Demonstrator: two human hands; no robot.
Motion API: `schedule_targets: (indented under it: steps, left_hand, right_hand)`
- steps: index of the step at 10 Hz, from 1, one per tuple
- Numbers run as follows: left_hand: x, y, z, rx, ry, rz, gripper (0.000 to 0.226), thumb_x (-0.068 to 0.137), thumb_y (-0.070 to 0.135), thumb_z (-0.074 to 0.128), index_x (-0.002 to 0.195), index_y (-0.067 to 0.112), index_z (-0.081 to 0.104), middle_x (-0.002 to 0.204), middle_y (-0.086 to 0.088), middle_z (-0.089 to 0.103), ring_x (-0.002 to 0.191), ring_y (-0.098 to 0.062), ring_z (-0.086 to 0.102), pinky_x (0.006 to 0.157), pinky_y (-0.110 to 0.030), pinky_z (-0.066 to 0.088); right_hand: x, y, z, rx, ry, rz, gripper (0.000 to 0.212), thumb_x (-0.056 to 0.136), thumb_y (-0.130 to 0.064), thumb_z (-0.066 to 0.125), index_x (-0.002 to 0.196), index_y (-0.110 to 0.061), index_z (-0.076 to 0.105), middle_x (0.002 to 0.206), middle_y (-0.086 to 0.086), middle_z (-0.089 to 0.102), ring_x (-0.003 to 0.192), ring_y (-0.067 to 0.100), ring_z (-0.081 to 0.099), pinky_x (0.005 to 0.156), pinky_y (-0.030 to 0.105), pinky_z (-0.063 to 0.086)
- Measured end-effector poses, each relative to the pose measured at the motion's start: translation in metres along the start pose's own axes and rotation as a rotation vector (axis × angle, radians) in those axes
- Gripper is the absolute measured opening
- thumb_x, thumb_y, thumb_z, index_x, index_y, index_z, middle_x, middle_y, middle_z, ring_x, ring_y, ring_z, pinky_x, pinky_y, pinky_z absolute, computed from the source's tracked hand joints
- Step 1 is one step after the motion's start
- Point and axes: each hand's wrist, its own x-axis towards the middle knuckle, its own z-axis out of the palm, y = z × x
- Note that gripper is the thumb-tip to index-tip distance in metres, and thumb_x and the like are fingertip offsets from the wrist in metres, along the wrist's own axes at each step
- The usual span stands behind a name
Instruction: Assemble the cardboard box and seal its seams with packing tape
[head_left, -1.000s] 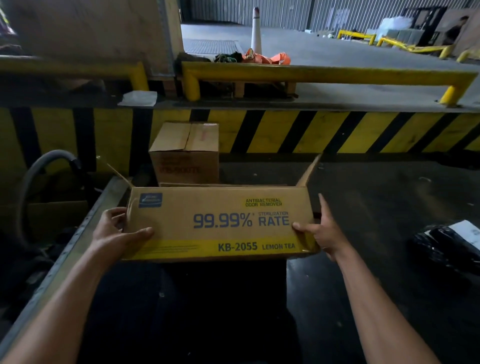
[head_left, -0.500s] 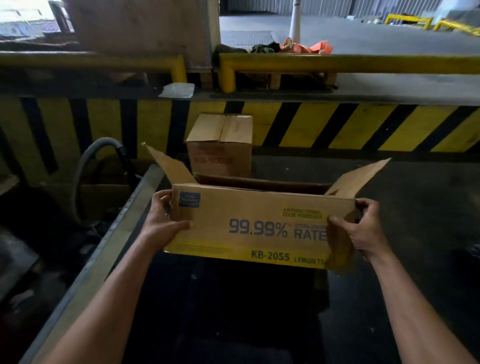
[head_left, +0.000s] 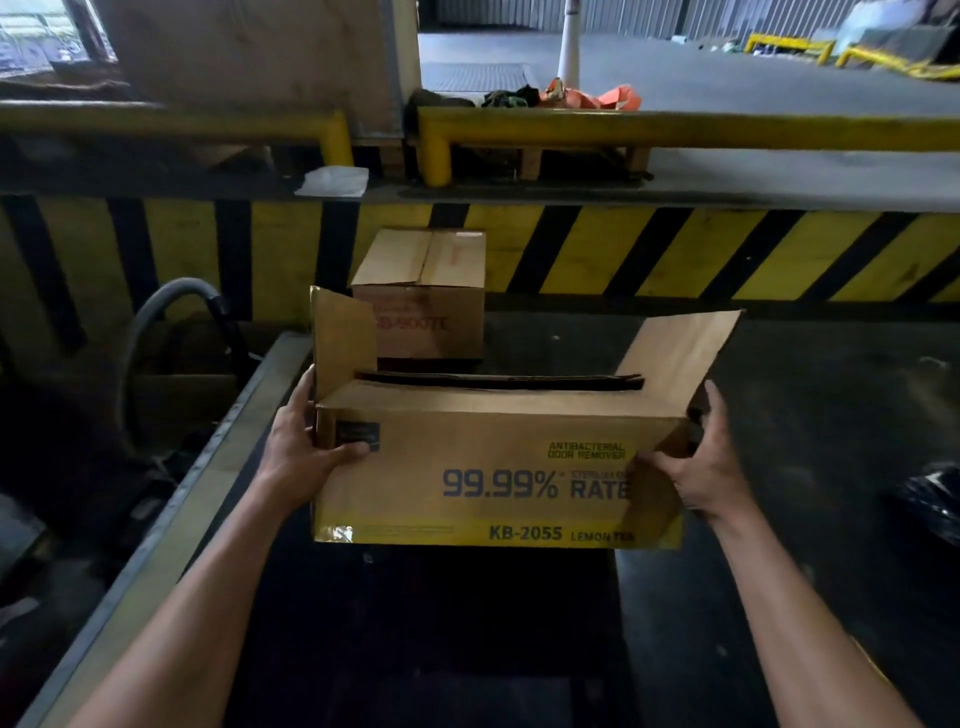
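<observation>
A brown cardboard box (head_left: 467, 467) printed "99.99% RATE" and "KB-2055" is held in front of me, printed side facing me. My left hand (head_left: 306, 452) grips its left end, thumb on the front panel. My right hand (head_left: 701, 467) grips the right end, thumb across the front. The near long top flap lies folded down flat; the left end flap (head_left: 343, 338) stands upright and the right end flap (head_left: 680, 358) leans up and outward. A narrow dark gap shows behind the folded flap. No packing tape is in view.
A second closed cardboard box (head_left: 421, 296) stands behind, against the yellow-and-black striped dock wall (head_left: 675, 254). A metal rail (head_left: 171, 514) runs along the left. A grey hose (head_left: 156, 312) curves at left. Yellow guard bars (head_left: 675, 127) top the dock. A black bag (head_left: 935, 504) lies at right.
The box has been squared up and lifted closer. The near top flap folded down flat, the left end flap rose upright, and both hands shifted around the box ends.
</observation>
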Motion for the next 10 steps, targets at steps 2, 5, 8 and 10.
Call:
schedule_targets:
  steps: [2, 5, 8, 10]
  left_hand:
    - [0.002, -0.023, 0.008, 0.003, 0.012, -0.032, 0.124, 0.052, 0.017, 0.100, 0.143, 0.061, 0.028, 0.138, 0.002, 0.055, 0.120, -0.030, 0.060, 0.097, -0.063, 0.050]
    - [-0.049, -0.041, 0.042, 0.001, 0.128, -0.124, 0.099, 0.067, 0.014, 0.093, 0.139, 0.039, 0.029, 0.121, 0.004, 0.055, 0.104, -0.024, 0.058, 0.086, -0.046, 0.050]
    - [-0.069, -0.057, 0.056, -0.032, 0.198, -0.259, 0.088, 0.069, 0.014, 0.091, 0.137, 0.030, 0.037, 0.118, 0.004, 0.063, 0.105, -0.019, 0.062, 0.087, -0.035, 0.048]
    - [-0.099, -0.064, 0.057, -0.069, 0.200, -0.327, 0.093, 0.076, 0.013, 0.087, 0.151, 0.032, 0.035, 0.134, 0.004, 0.061, 0.120, -0.017, 0.059, 0.106, -0.042, 0.045]
  right_hand:
    - [-0.003, 0.013, 0.006, -0.041, -0.015, 0.043, 0.104, 0.075, -0.003, 0.084, 0.151, -0.025, 0.018, 0.138, 0.000, 0.044, 0.123, 0.015, 0.046, 0.097, 0.037, 0.046]
    - [-0.040, 0.062, 0.023, -0.132, 0.059, 0.139, 0.069, 0.083, -0.016, 0.079, 0.129, -0.035, 0.032, 0.123, -0.005, 0.058, 0.114, 0.018, 0.057, 0.095, 0.046, 0.051]
    - [-0.053, 0.093, 0.028, -0.100, 0.041, 0.289, 0.065, 0.081, -0.025, 0.081, 0.134, -0.028, 0.043, 0.131, -0.003, 0.060, 0.121, 0.019, 0.056, 0.100, 0.045, 0.049]
    - [-0.082, 0.088, 0.028, -0.101, 0.025, 0.412, 0.082, 0.090, -0.015, 0.073, 0.155, -0.020, 0.025, 0.152, 0.005, 0.041, 0.138, 0.026, 0.043, 0.101, 0.034, 0.039]
